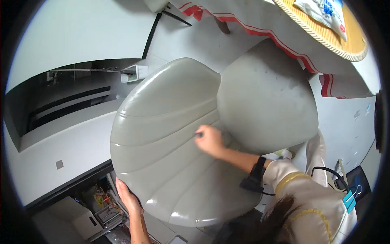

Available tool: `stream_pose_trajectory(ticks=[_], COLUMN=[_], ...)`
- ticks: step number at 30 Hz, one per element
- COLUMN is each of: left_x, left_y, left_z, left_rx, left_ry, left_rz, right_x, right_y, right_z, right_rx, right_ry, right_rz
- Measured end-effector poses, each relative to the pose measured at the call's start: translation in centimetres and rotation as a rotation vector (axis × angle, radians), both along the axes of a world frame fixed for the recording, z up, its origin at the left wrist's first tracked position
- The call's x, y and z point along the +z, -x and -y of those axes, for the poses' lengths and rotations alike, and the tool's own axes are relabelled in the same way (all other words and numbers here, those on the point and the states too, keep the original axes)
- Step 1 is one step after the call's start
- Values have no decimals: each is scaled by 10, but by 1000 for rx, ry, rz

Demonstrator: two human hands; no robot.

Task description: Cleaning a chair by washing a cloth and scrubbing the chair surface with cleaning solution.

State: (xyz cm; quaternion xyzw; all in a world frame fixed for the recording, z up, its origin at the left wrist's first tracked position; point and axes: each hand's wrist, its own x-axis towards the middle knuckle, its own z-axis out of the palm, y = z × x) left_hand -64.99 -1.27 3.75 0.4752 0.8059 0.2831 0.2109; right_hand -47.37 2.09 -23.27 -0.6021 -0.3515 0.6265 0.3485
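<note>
A grey upholstered chair fills the middle of the view. Its wide backrest (158, 146), shell-shaped with fanned seams, looks like smooth leather or leatherette. Beyond it to the right is the chair's plain grey seat (268, 97), with a few small marks on it. My left hand (128, 195) grips the backrest's outer rim at the lower left, its fingers partly hidden behind. Over the seamed face, my right hand (210, 140) is closed around a small dark object (199, 134). Blur hides what that object is, and whether it touches the upholstery.
A table with a red-trimmed cloth (259, 27) stands at the upper right, bearing a woven mat (323, 30) and a white packet (327, 15). White cabinetry (70, 146) lies to the left. A black strap (256, 177) with a cable is on my right forearm.
</note>
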Motion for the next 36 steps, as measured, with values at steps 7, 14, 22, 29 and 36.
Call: stream_pose_trajectory(ticks=[7,14,22,29,36], left_x=[-1,5,1,-3,4], left_y=[2,2,6,3,-3], left_z=[1,5,4,3,2], left_rx=[-47,67,12,51,65], left_ry=[13,30,5,-36,17], left_rz=[34,-13,-92,59,4], right_x=[190,-12,-55,192,61], right_y=[76,16,4,72,38], right_z=[-45,-36,-19,-40,-52], right_rx=[-158,-126,-121,-196,-270], right_ry=[-1198,-1078,-102,-1078,-1213], right_rz=[-60,326,215,-182,257])
